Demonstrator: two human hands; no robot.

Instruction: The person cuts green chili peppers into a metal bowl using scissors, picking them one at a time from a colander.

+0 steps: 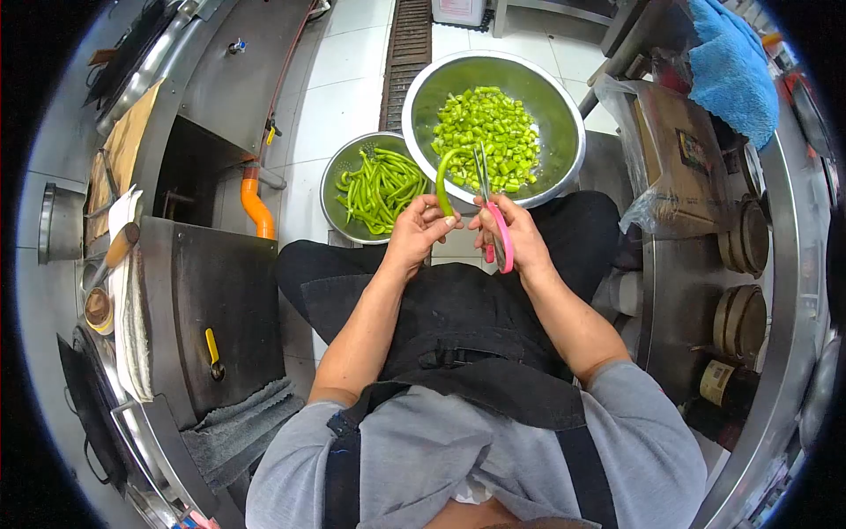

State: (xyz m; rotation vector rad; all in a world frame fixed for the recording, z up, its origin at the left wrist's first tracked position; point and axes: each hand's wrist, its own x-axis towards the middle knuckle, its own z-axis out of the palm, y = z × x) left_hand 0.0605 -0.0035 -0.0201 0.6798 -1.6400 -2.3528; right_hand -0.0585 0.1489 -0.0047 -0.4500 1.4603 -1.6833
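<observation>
My left hand point(418, 231) is closed on one end of a curved green chili pepper point(444, 181), which rises over the rim of the large metal bowl. Pink-handled scissors point(502, 236) are in my right hand point(515, 233), their blades pointing away from me beside the pepper's far end. The large metal bowl point(567, 123) holds many short cut pieces of green pepper point(485, 123). To its left, a smaller metal colander point(330, 194) is filled with long whole green peppers point(381, 187).
Steel kitchen units point(233, 300) with an orange pipe point(256, 207) stand on the left. On the right are a cardboard box point(683, 150) in plastic, a blue towel point(731, 70) and a dark bottle point(727, 385). A floor drain grate point(405, 62) runs beyond the bowls.
</observation>
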